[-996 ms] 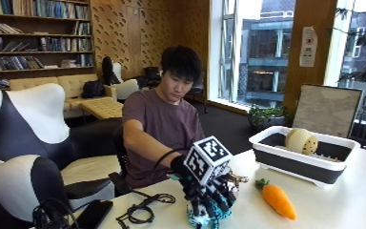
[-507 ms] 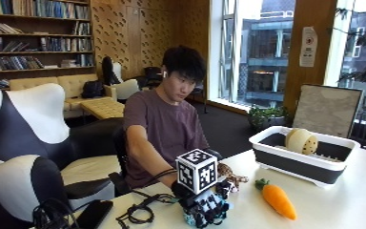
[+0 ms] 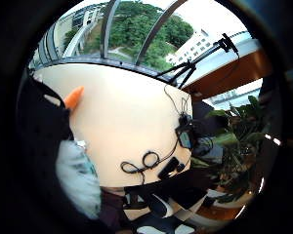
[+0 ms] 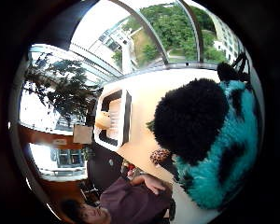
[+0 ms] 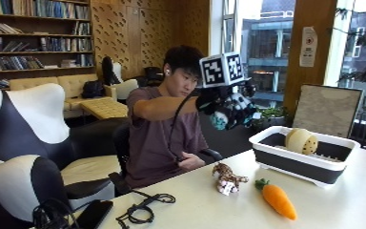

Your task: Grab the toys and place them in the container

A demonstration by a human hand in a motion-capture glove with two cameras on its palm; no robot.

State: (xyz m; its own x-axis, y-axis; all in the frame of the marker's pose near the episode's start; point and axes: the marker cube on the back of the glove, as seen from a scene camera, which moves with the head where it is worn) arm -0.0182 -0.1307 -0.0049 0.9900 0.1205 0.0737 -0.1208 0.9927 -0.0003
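Plush toy (image 5: 228,113): teal and black, fluffy fur with dark spots; raised high in the air at face level, well above the surface, between the person and the container.
Right hand (image 5: 224,102): black glove, fingers curled around the teal plush toy and holding it.
Plush toy, close view (image 4: 210,140): round black furry part next to teal fur with black patches; fills much of the thumb side palm view.
Surface (image 5: 335,210): pale, smooth, flat.
Container (image 5: 303,155): rectangular tub with white rim and dark walls, standing on the surface at the far side; holds a round cream ribbed toy (image 5: 300,140).
Carrot toy (image 5: 277,199): orange cone shape with green top, lying on the surface near the container, not touching it.
Small spotted animal toy (image 5: 226,178): brown with dark spots, white tag, lying just beside the carrot toy.
Bare hand (image 5: 191,163): resting at the edge of the surface.
Black cable (image 5: 142,210): coiled on the surface near the person.
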